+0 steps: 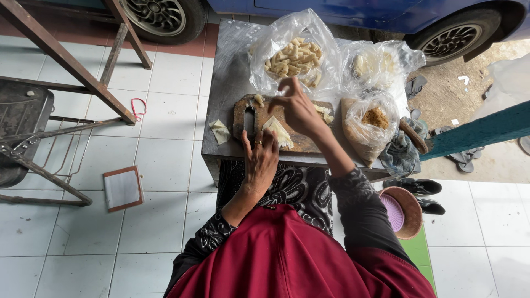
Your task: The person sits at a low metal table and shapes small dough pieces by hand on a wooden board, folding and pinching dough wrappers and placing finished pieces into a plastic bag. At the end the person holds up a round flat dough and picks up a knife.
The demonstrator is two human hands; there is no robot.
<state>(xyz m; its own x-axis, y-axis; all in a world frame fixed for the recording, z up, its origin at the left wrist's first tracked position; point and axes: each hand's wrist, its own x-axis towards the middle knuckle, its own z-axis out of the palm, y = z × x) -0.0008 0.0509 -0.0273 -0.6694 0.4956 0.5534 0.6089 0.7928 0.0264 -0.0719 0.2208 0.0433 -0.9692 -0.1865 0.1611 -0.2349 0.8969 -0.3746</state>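
Head cam: snack bags (292,58) & car wheel (451,40) behind board (301,144).

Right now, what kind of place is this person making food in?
Probably an outdoor porch or carport used as a small snack-making spot. A blue car is parked beside the tiled floor, and a small table holds a wooden board and plastic bags of rolled snacks.

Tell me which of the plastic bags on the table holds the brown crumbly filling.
The bag at the table's right edge, beside the wooden board. It holds brown crumbs; the bag of rolled pieces and the bag behind hold pale contents.
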